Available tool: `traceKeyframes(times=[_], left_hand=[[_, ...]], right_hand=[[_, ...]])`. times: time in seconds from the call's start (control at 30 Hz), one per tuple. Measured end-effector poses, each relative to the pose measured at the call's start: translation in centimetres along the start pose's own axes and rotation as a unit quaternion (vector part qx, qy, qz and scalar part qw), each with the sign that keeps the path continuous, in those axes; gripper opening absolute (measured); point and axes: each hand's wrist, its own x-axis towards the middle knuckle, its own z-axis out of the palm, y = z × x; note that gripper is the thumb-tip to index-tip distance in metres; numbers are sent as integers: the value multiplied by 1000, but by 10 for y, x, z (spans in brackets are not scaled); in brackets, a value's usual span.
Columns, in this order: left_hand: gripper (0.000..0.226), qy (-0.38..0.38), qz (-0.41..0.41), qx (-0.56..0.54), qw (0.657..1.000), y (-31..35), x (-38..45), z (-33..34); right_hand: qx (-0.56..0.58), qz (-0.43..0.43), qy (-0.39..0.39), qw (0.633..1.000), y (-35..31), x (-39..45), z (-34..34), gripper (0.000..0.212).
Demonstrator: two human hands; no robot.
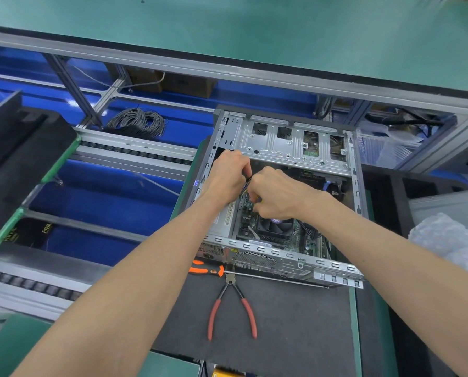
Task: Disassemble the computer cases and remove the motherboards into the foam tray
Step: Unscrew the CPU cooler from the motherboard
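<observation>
Head view looks down on a dark foam mat (295, 322) edged in green, laid on a table framed in aluminium rails. To the left run roller conveyor tracks (135, 152) over a glossy blue floor, where a coil of grey cable (139, 122) lies. Black foam tray (18, 159) pieces rest on the left side of the conveyor. A teal upper shelf (227, 31) spans the top of the view, and crumpled clear plastic wrap (450, 240) sits at the right edge.

On the mat stands the computer case (287, 257), side panel off and open upward, its bare silver metal chassis showing a perforated drive cage along the far side. Inside lies the green motherboard (248, 216), with a black cooling fan (277, 227) on it and dark cables along its right side.

Both hands reach into the case above the board. The left hand (228, 175) is clenched around a bundle of coloured wires (246, 186), and the right hand (276, 193) is closed just beside it, fingers pinching the same bundle.

In front of the case, touching the mat, lie red-handled pliers (231, 308) with handles spread, and an orange-and-black screwdriver (207, 270) whose long shaft runs along the case's near wall.
</observation>
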Motion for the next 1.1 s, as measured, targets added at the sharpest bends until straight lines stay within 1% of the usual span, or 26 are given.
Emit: traceKeyframes(times=[0.03, 0.07, 0.17, 0.27, 0.33, 0.5, 0.63, 0.73, 0.87, 0.93, 1.0, 1.07, 1.1], left_hand=[[34, 0, 0, 0, 1000, 0, 0, 0], [34, 0, -1, -2, 1000, 0, 0, -1], [33, -4, -5, -1, 1000, 0, -1, -2], [34, -7, -4, -4, 1000, 2, 0, -3], [34, -13, -4, 1, 1000, 2, 1, -3], [32, -15, -9, 2, 1000, 2, 1, -1], [34, -11, -8, -3, 1000, 1, 0, -2], [33, -14, -6, -3, 1000, 2, 0, -3], [29, -19, 0, 7, 1000, 3, -1, -5], [27, -15, 5, 6, 1000, 3, -2, -5], [24, -12, 3, 2, 1000, 3, -2, -5], [22, -13, -3, -4, 1000, 3, -3, -5], [23, -13, -6, -9, 1000, 3, -3, -5]], right_hand=[[-8, 4, -3, 1000, -1, 0, -1, 18], [-12, 6, -4, 1000, -1, 1, -1, 17], [-10, 4, 0, 1000, 0, 0, 0, 29], [-22, 10, 2, 1000, 2, -1, 2, 12], [-30, 10, 6, 999, 2, -1, 3, 8], [-30, 8, 9, 999, 0, -1, 4, 7], [-35, -1, 30, 999, -1, -1, 7, 8], [-40, 5, 24, 999, -2, -1, 7, 4], [-45, 21, 6, 999, -8, -2, 1, 24], [-30, 61, -33, 997, -16, 3, -5, 18], [-15, 118, -113, 986, -23, 13, -11, 5], [-11, 151, -205, 967, -30, 21, -16, 16], [-20, 152, -233, 960, -31, 24, -15, 17]])
